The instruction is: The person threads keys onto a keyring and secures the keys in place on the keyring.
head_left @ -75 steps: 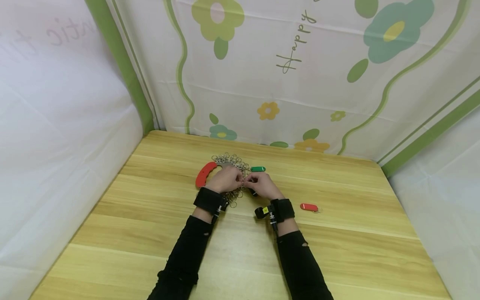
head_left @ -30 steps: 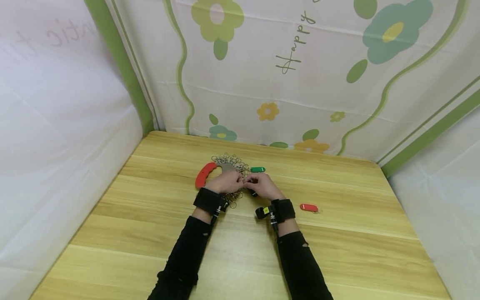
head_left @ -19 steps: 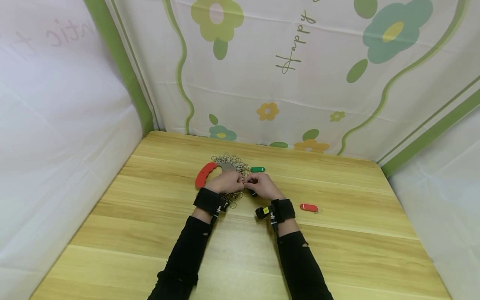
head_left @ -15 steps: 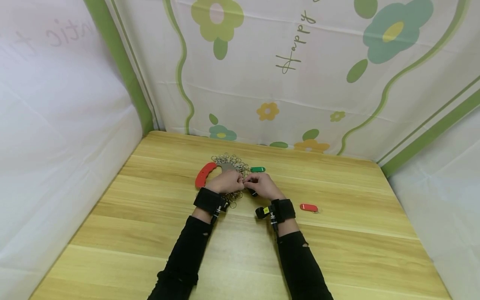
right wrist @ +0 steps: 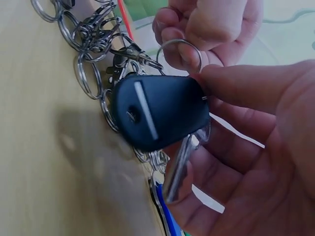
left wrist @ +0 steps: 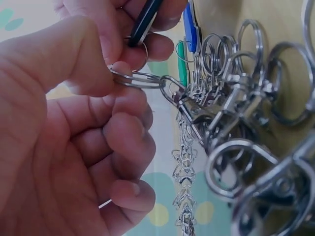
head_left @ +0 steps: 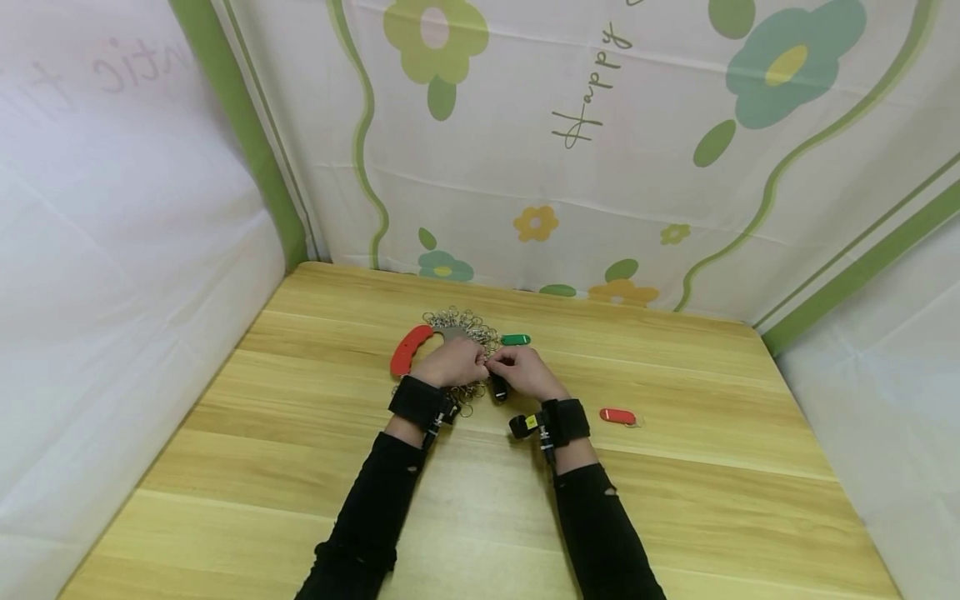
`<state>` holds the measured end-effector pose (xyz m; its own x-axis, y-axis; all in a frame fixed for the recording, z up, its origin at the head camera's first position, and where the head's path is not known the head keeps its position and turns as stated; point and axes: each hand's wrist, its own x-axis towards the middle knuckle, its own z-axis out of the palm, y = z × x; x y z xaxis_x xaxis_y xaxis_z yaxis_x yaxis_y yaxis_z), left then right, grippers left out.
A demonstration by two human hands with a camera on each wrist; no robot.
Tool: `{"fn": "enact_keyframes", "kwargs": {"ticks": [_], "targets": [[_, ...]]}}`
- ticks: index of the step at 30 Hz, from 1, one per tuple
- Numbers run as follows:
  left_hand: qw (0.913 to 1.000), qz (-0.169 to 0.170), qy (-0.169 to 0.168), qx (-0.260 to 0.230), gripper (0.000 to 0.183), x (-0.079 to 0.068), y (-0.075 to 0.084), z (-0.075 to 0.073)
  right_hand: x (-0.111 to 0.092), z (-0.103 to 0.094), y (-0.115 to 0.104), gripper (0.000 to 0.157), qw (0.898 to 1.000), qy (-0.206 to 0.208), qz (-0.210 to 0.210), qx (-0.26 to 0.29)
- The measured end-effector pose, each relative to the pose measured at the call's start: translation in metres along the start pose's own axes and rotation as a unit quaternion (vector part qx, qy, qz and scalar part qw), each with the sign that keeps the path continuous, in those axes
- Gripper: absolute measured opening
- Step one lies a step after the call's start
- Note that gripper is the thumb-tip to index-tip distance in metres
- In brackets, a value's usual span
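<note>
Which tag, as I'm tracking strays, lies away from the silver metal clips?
The red oval plastic tag, right of the right hand, which holds the black tag; the green tag and blue tag lie by those clips.

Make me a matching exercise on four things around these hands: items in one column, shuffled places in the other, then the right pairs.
Things
1. Black tag
2. Green tag
3. Red tag
4. Red handle

Places
A. Lying apart on the table, to the right of the right hand
B. Curving on the left side of the left hand
C. At the right hand's fingertips, with a key
D. Just beyond the right hand in the head view

Right pairs: 1-C, 2-D, 3-A, 4-B
</note>
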<state>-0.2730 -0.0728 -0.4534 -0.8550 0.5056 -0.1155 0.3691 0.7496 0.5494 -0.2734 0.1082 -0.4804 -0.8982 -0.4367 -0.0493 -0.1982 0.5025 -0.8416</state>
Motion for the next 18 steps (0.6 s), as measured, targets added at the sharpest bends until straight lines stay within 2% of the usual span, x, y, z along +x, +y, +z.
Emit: {"fn": "enact_keyframes", "kwargs": {"ticks": [11,18], "targets": [[0.9996,-0.005,0.023,0.017,0.032,0.0012,-0.0003,0.0020,-0.0029,0.0021,-0.0046,0.016,1.000,0.003,0.010,-0.004],[0.9997,-0.005,0.018,0.017,0.030,-0.0001,0.0014,0.0005,-0.0043,0.0036,-0.0053,0.011,1.000,-0.003,0.012,-0.005]]}}
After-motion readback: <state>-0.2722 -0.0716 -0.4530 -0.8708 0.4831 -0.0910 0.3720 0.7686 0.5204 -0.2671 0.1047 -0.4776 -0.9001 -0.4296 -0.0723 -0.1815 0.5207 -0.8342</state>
